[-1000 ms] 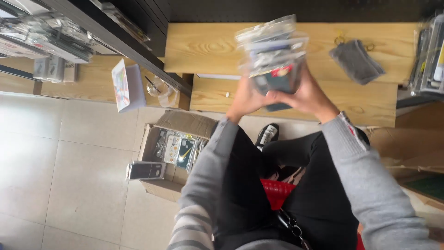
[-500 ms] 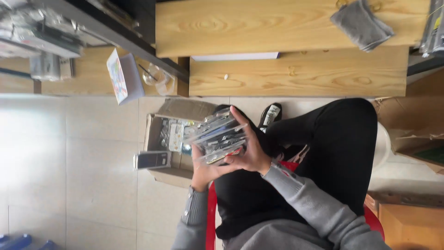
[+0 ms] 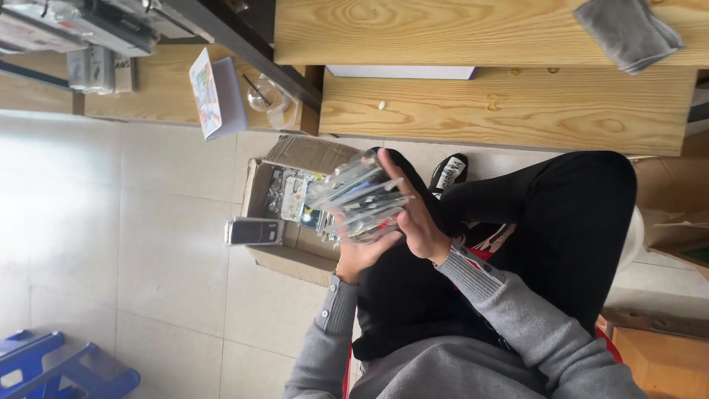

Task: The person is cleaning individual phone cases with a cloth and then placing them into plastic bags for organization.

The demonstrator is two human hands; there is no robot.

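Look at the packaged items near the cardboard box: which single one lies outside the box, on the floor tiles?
The dark flat packet beside the cardboard box's left wall. The other packets lie inside the box or are stacked between the person's hands.

Head view, looking down on a seated person in a grey sweater and black trousers. Both hands grip a stack of clear plastic packets (image 3: 362, 198): the left hand (image 3: 360, 255) supports it from beneath, and the right hand (image 3: 415, 214) presses against its side with fingers extended. Directly below the stack, an open cardboard box (image 3: 277, 255) rests on the pale tiled floor and holds more packets; a dark packet (image 3: 253, 231) lies across its rim. A black shoe (image 3: 447, 174) shows beside the box. A wooden bench (image 3: 509, 111) carries a grey cloth (image 3: 628, 31). A blue stool (image 3: 55, 366) occupies the lower corner.
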